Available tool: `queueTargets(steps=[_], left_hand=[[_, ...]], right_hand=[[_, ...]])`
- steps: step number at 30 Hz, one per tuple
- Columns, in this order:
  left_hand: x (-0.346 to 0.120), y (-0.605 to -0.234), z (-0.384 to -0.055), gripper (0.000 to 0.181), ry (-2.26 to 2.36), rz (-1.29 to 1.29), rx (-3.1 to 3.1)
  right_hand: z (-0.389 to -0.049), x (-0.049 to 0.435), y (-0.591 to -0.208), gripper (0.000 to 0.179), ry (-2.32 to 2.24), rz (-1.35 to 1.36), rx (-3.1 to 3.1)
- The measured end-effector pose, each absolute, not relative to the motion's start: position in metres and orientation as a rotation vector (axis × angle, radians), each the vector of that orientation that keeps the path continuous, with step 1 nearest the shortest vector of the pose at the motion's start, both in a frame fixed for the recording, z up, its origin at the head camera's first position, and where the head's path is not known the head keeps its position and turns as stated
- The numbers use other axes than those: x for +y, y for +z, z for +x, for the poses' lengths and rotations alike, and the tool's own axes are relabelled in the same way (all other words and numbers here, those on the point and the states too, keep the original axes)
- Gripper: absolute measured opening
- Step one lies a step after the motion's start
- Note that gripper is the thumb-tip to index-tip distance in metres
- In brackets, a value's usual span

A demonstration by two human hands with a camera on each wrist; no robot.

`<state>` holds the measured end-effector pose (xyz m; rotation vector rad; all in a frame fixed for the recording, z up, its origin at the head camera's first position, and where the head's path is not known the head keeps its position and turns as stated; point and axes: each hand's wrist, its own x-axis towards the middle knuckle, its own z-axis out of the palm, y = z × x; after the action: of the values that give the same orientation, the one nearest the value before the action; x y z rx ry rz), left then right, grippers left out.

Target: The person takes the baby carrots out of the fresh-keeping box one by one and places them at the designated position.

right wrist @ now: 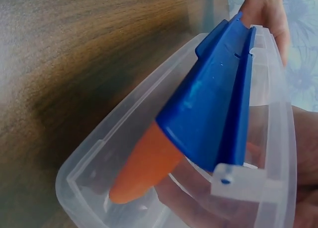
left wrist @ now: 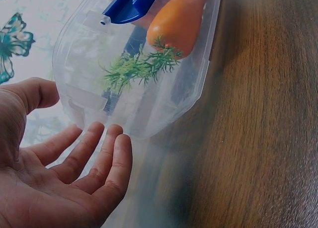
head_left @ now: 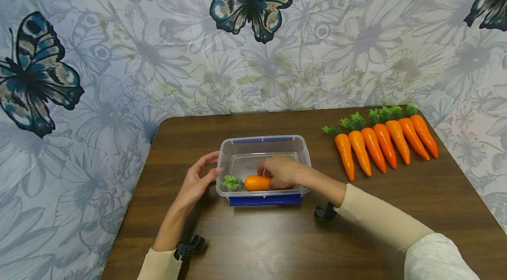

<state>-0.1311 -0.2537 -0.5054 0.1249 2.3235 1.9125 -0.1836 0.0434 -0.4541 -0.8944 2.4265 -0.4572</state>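
A clear plastic container [head_left: 220, 163] with blue latches [head_left: 265, 200] stands lidless on the table. Inside, along its near wall, lies an orange toy carrot [head_left: 256, 183], its green leafy top [head_left: 233, 182] pointing left. My right hand [head_left: 284, 171] reaches into the container and grips the carrot's body from above; the right wrist view shows the carrot's tip [right wrist: 141, 173] through the clear wall. At the container's left end is my left hand [head_left: 201, 179], thumb and fingers spread and lightly bent. In the left wrist view its fingertips [left wrist: 119, 146] meet the container wall.
Several more toy carrots [head_left: 372, 148] with green tops lie side by side in a slanted row at the table's back right. The brown wooden table [head_left: 253, 245] borders a wall [head_left: 158, 73] with butterfly and flower print. Each wrist wears a black band [head_left: 189, 247].
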Motion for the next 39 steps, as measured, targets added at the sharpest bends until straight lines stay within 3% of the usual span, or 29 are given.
queueTargets(steps=[15,39], left_hand=[[-0.253,-0.504,-0.131,0.054,1.915,0.125,2.317],[-0.252,-0.504,-0.129,0.053,1.903,0.114,2.331]], right_hand=[[-0.183,0.055,-0.441,0.046,-0.515,-0.875,2.489],[-0.19,0.094,-0.412,0.05,-0.968,-0.763,2.502]])
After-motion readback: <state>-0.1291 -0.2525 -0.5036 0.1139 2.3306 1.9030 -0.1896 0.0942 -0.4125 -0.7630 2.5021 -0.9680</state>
